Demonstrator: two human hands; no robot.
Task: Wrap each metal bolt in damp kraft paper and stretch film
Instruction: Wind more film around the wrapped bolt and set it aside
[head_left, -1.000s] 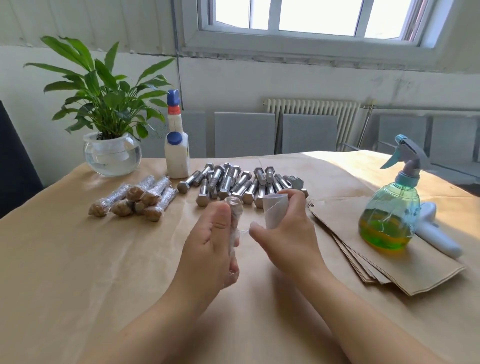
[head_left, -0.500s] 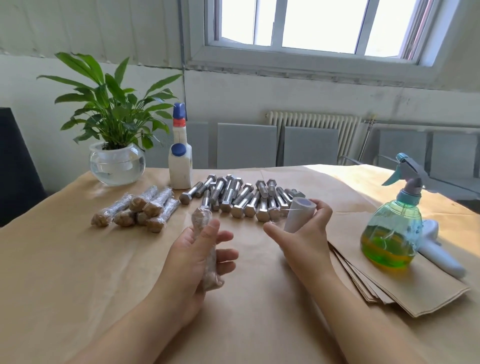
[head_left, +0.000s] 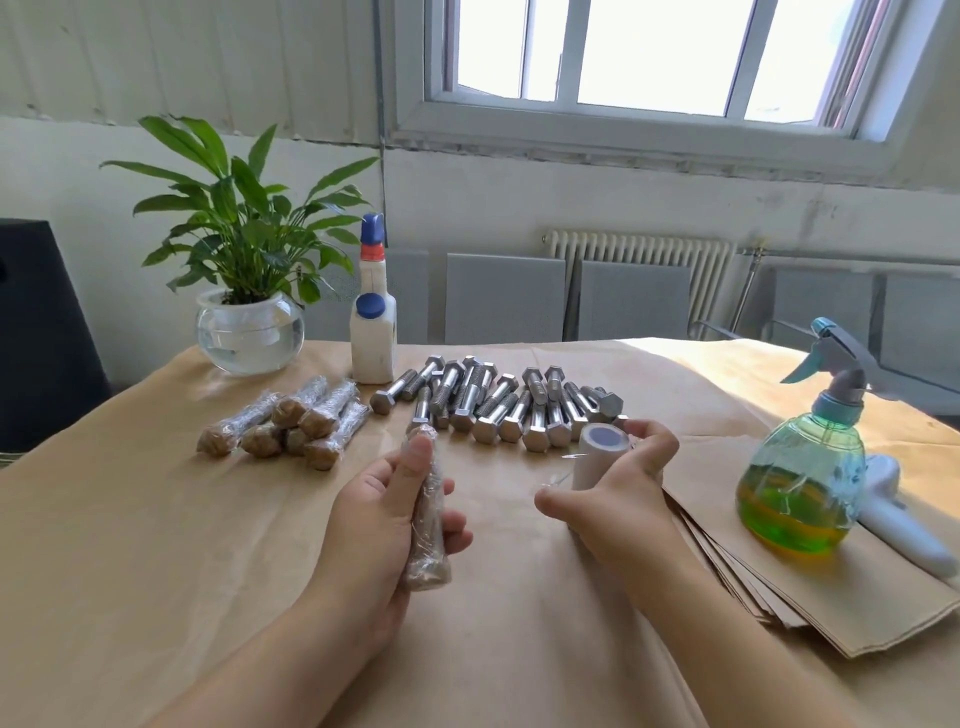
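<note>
My left hand grips a bolt wrapped in kraft paper and film, held nearly upright above the table. A small roll of stretch film sits in the curled fingers of my right hand, a short way to the right of the wrapped bolt. Several bare metal bolts lie in a row just beyond both hands. A pile of several wrapped bolts lies to the left of them. Kraft paper sheets are stacked at the right.
A green spray bottle stands on the sheet stack, with a white tool lying behind it. A white bottle with blue caps and a potted plant in a glass bowl stand at the back left. Brown paper covers the table.
My hands have drawn apart: the left carried the wrapped bolt down and left, the right took the film roll to the right. The camera has tilted upward.
</note>
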